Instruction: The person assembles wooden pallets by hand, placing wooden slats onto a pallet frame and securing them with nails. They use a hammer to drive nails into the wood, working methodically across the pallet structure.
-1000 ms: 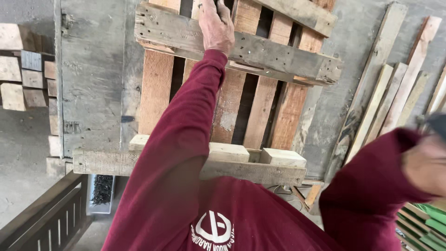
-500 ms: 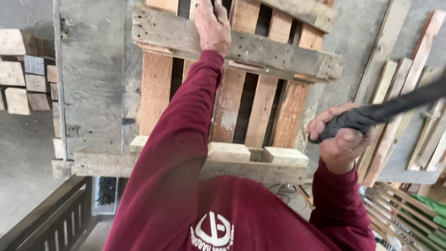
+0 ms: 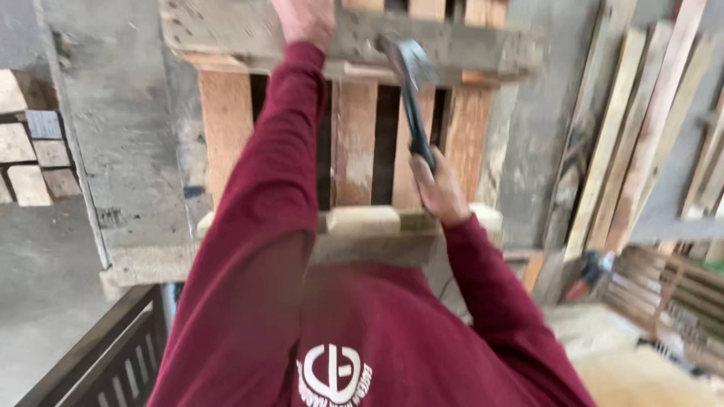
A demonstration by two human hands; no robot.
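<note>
A wooden pallet point(image 3: 354, 143) stands upright, its reddish-brown vertical slats crossed near the top by a weathered grey board point(image 3: 249, 30). A dark-handled hammer point(image 3: 413, 98) rises steeply, its blurred metal head against that grey board. Pale wooden blocks run along the pallet's lower edge.

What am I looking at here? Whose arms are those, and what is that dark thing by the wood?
The camera sits on a person's head and looks down, so you see their own arms in dark red sleeves. The left hand grips the top of a wooden pallet that stands upright in front of them. The right hand holds a hammer, with its metal head up against the pallet's top board. The picture is blurry there. Loose planks lean on the right, and wooden blocks are stacked on the left.
</note>
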